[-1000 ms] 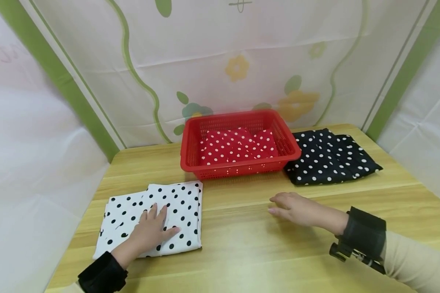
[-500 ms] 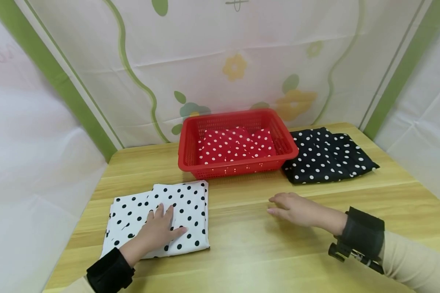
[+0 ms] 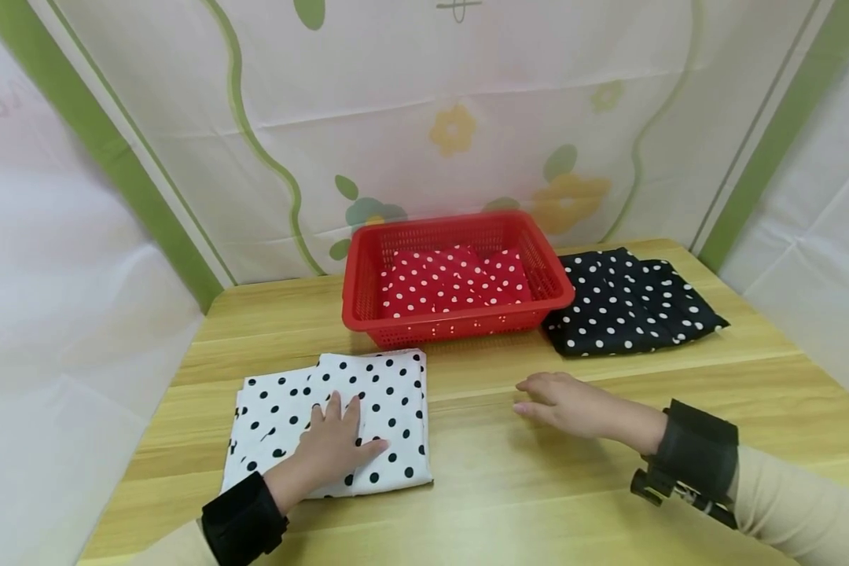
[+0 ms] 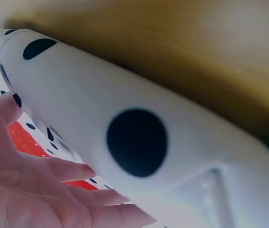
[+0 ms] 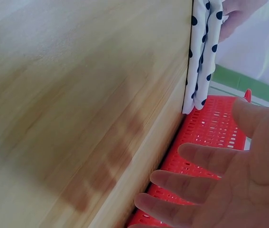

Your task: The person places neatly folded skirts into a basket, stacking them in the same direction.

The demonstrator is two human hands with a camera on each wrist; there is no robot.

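Head view shows the left hand pressed flat, fingers spread, on the folded white black-dotted cloth, which lies on the bench just in front of the red basket. Right of that cloth, the right hand rests on bare wood, fingers relaxed and holding nothing.

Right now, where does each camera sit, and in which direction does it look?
Head: above the table, looking forward and down; left hand presses flat on the white dotted cloth, right hand rests on the wood.
Left wrist: beside the palm, close on that cloth.
Right wrist: under the palm, toward the red basket.
All share the white cloth.
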